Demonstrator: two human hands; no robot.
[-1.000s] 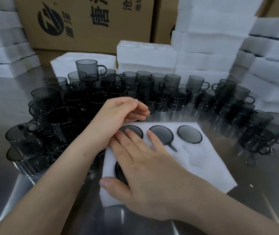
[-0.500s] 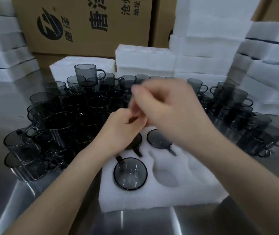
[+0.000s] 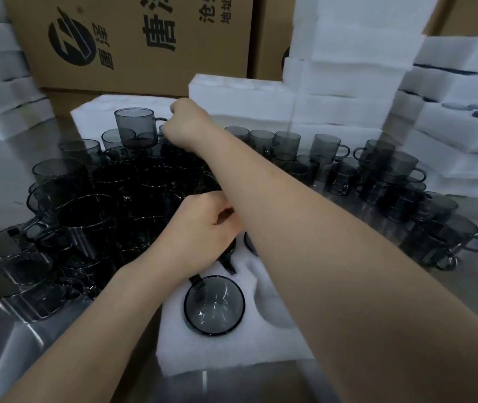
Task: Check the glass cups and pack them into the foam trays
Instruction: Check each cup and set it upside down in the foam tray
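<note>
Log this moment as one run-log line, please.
left hand over rear cup in foam tray | right hand pinches handle of raised cup | front cup seated

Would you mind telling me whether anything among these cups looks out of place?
One glass cup stands perched on rims of other cups at the back left, higher than the rest. Nothing looks broken or spilled.

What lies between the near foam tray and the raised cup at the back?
Head view: a packed crowd of dark glass cups on the steel table fills the stretch from foam tray to raised cup.
</note>
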